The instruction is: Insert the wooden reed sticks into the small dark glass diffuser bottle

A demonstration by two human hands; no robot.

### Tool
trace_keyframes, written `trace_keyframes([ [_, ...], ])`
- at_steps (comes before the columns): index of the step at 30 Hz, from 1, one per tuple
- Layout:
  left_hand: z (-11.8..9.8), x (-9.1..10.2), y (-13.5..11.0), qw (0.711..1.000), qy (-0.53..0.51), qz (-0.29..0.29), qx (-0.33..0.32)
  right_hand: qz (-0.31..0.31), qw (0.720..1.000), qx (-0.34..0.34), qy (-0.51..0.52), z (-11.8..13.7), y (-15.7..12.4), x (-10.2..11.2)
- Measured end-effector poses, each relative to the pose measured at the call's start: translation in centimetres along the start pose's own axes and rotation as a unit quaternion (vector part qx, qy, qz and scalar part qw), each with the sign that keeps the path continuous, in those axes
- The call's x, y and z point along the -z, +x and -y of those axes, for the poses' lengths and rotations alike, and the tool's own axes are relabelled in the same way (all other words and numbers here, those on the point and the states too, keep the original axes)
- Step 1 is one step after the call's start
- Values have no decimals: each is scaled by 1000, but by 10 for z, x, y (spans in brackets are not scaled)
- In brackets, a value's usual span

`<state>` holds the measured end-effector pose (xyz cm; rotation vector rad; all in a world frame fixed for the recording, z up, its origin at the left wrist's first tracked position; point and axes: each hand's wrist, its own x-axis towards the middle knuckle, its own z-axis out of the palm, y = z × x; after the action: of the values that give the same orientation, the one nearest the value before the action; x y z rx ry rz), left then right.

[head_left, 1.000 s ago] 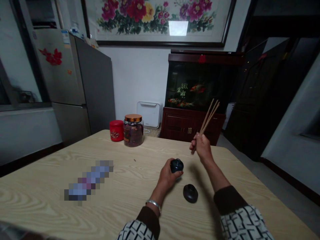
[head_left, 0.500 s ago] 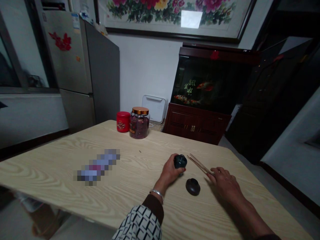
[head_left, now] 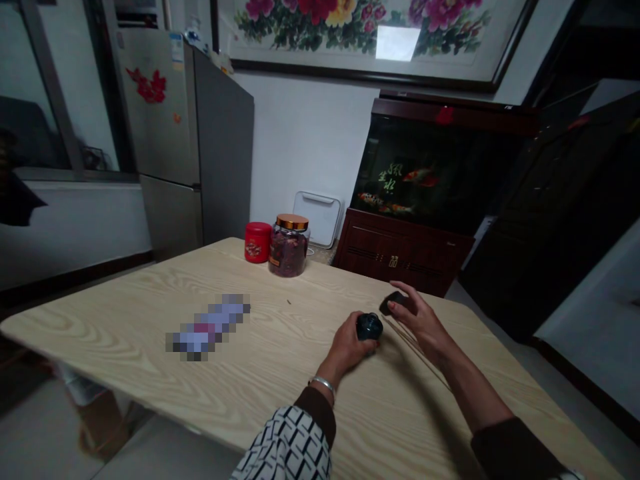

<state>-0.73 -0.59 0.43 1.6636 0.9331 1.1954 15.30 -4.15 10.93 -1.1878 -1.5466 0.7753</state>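
My left hand [head_left: 347,345] is closed around a small, glossy dark-teal pot [head_left: 371,327] near the table's right side. To its right, my right hand [head_left: 424,328] grips a dark round lid-like piece [head_left: 391,303] between thumb and fingers, raised close to the pot but apart from it. Several thin brown sticks [head_left: 406,338] lie on the wooden table [head_left: 310,320] below my right hand and forearm, which partly cover them.
A red canister [head_left: 258,243] and a glass jar with a copper-coloured lid [head_left: 289,247] stand at the table's far edge. A blurred-out flat item [head_left: 210,328] lies on the left. Behind are a fridge [head_left: 165,133] and a fish tank [head_left: 425,167].
My right hand has let go of the thin sticks, picked up the dark round piece from the table and moved it up and left beside the pot. My left hand still holds the pot.
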Motion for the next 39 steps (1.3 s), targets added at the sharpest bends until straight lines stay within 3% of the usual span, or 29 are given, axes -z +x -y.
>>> trace_keyframes([
  [4,2,-1,1,1000,8,-4,3,-86,993,1,86,-17,19,-30],
  [8,9,-3,3,1000,6,-4,-8,-123,991,-7,52,-47,17,-41],
  [12,13,-3,4,1000,-6,-8,-13,-72,997,8,-32,-49,11,-26],
  [15,12,-2,3,1000,-4,-4,-5,25,988,22,-151,-31,16,-9],
  [18,10,-1,3,1000,0,-4,-7,154,954,31,-254,-7,29,3],
  [21,9,0,2,1000,0,-6,-10,221,908,32,-354,14,43,3],
  [23,9,0,2,1000,-4,-3,-10,221,874,13,-433,24,48,-3],
  [28,10,-2,3,1000,-16,-4,-10,148,785,-30,-601,27,54,-23],
  [30,10,-2,4,1000,-13,-6,-2,137,797,-34,-587,25,54,-23],
  [32,10,-1,4,1000,-6,-1,1,145,843,-14,-518,23,54,-16],
  [34,10,-1,4,1000,-1,5,1,195,881,13,-431,23,52,-6],
  [35,10,0,3,1000,0,5,0,230,888,25,-398,24,51,-1],
  [37,9,0,3,1000,0,1,-3,270,878,39,-392,27,49,4],
  [39,9,0,2,1000,2,-5,-4,238,853,39,-462,30,47,1],
])
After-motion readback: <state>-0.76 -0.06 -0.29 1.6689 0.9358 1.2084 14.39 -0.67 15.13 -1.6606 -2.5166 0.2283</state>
